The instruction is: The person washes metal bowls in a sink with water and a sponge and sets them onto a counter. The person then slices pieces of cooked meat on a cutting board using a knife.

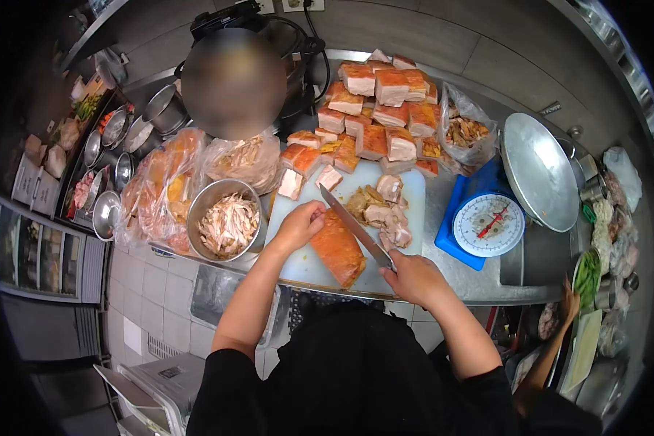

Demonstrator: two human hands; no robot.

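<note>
My right hand is closed around the handle of a long kitchen knife, whose blade slants up and left along the edge of a slab of roast pork belly. The curled fingers of my left hand grip the slab's upper end, close to the blade's tip. The slab lies orange skin side up on a white cutting board. Right of the blade are pieces of cooked meat. Small cut pork blocks sit at the board's top edge.
Behind the board rises a stack of pork belly blocks. A blue dial scale and its metal pan stand right. On the left are a steel pot of shredded meat and plastic-bagged meat. Another person's hand shows far right.
</note>
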